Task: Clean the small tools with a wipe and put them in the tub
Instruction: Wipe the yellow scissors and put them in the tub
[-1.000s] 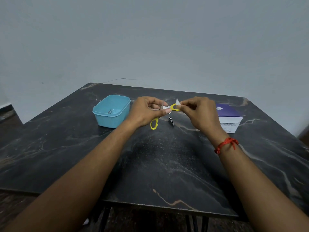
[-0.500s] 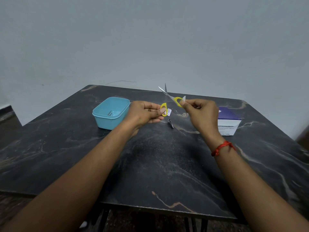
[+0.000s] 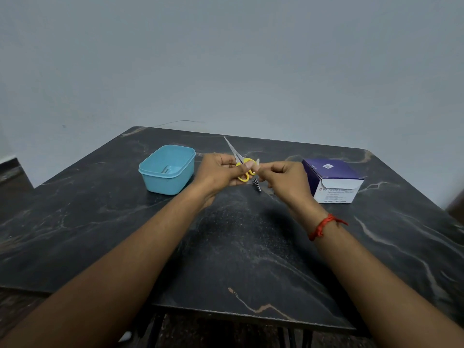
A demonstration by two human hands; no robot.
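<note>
**Change.** Small yellow-handled steel scissors (image 3: 244,169): a second ago one loop hung below the left hand (image 3: 221,172). Half a second ago the blades stood spread, one loop in each hand. Now the blades lie together, pointing far-left and upward, and both loops are gathered in the left hand, whose fingers are curled round them. Right hand (image 3: 281,177): thumb and forefinger pinch a small white folded wipe (image 3: 257,162) against the upper loop. Judgement: the wiping has reached the handles, and the scissors are not yet in the tub.

**Task items.**
- Light blue rectangular plastic tub (image 3: 165,185): far left of the hands, lid off. It holds a small silvery tool (image 3: 167,169), kind not discernible.
- Small dark metal tool (image 3: 256,184), perhaps a clipper: lies on the table just below the hands, apparently awaiting its turn.

**Surroundings.**
- Black marble-patterned table (image 3: 238,247).
- Purple-and-white cardboard box of alcohol swabs (image 3: 334,180): right of the hands.
- Red thread band (image 3: 324,226): on the right wrist.

**Obstruction.** Nothing lies between the hands and the tub, and the path leftward looks short.
</note>
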